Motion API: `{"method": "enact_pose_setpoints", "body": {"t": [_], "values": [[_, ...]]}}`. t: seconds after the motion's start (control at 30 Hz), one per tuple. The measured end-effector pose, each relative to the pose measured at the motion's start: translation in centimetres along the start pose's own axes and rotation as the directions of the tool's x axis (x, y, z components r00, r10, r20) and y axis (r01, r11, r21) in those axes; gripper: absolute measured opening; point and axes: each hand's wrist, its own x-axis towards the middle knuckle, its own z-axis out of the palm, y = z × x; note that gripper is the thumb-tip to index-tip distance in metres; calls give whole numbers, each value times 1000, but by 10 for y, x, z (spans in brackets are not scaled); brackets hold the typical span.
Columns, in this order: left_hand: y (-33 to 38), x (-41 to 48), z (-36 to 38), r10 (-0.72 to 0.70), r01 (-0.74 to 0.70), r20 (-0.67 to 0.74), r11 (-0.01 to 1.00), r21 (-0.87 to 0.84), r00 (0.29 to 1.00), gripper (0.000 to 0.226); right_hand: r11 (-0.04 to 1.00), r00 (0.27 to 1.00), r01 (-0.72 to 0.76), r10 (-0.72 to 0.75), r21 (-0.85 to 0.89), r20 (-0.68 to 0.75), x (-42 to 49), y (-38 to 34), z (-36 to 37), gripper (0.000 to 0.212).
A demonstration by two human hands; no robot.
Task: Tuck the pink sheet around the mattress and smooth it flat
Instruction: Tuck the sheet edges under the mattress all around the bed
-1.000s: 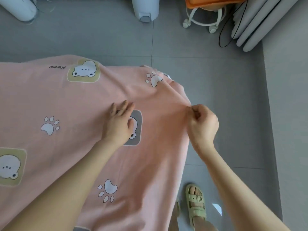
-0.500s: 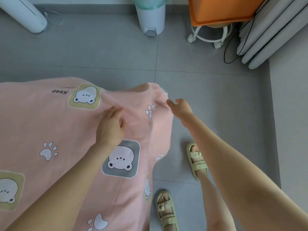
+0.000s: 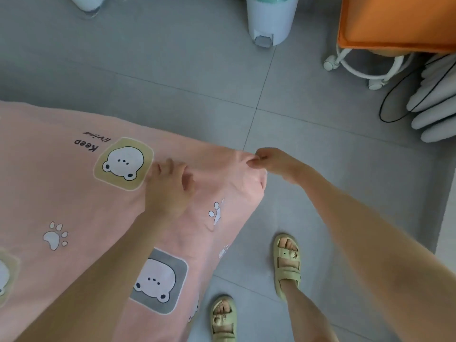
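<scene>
The pink sheet (image 3: pixel 61 193), printed with bear faces and paw marks, covers the mattress across the left half of the view; the mattress itself is hidden under it. My left hand (image 3: pixel 167 188) lies palm down on the sheet near the corner, fingers slightly curled into the cloth. My right hand (image 3: pixel 274 161) pinches the bunched corner of the sheet at the mattress's far right corner, and the cloth there is gathered in loose folds that hang down the side.
Grey tiled floor (image 3: pixel 320 149) lies to the right of the bed. My feet in pale green sandals (image 3: pixel 287 265) stand close to the bed's edge. A white pedal bin (image 3: pixel 270 23), an orange stool on castors (image 3: pixel 394 23) and grey curtains with a black cable (image 3: pixel 434 102) are beyond.
My right hand has moved up to the far corner of the sheet and closed on it. My left hand has slid further up the sheet. I have stepped along the bed.
</scene>
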Motion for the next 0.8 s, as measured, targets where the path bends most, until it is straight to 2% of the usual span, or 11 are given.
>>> {"method": "enact_pose_setpoints", "body": {"t": [0.07,0.13,0.2,0.27,0.3,0.37,0.43,0.5,0.57,0.7,0.8], "values": [[1,1,0,-15,15,44,1000,13,999,55,995,995,96,-96,-9,-25,-9,-17,-27,37],[3,2,-4,-26,24,61,999,25,998,54,932,958,233,-269,-278,-98,-11,-35,-43,35],[6,1,-8,-49,47,87,999,27,995,59,765,831,284,-497,-578,-251,-11,-44,-39,24],[9,0,-11,-69,66,120,997,33,990,71,651,664,173,-631,-739,-401,-6,-30,-24,10],[11,-1,-13,-77,73,134,997,39,988,76,654,655,83,-604,-752,-454,-3,-18,-15,4],[14,0,-15,-104,98,156,994,48,982,81,701,818,-135,-320,-700,-478,-1,3,1,32],[17,2,-15,-137,131,173,990,48,975,74,781,898,-266,-13,-565,-440,-7,12,11,54],[16,4,-17,-142,142,153,990,13,978,72,901,922,-310,206,-304,-328,-14,9,22,64],[13,4,-17,-127,134,112,989,-56,986,77,919,906,-394,394,34,-154,-18,-2,35,64],[8,-9,-27,-104,110,39,967,-231,994,71,832,875,-484,461,271,149,-23,-27,67,30],[7,-29,-37,-117,104,-21,939,-327,993,58,896,936,-318,349,310,-48,-21,-41,79,26]]}}
